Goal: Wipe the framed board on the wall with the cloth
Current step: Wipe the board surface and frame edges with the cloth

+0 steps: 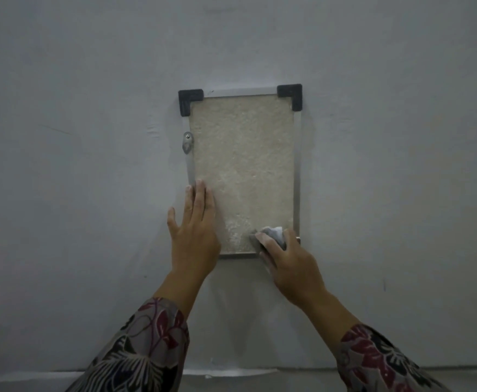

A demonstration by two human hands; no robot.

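Observation:
A tall framed board (243, 154) with a beige speckled face, a thin metal frame and black corner caps at the top hangs on the grey wall. My left hand (194, 230) lies flat with straight fingers over the board's lower left edge, hiding that corner. My right hand (285, 258) grips a crumpled grey cloth (274, 234) and presses it against the board's lower right corner. Both forearms wear dark floral sleeves.
A metal screw bracket (187, 142) sticks out at the frame's left side. The plain grey wall (90, 165) surrounds the board. A pale ledge or floor line (231, 373) runs along the bottom below my arms.

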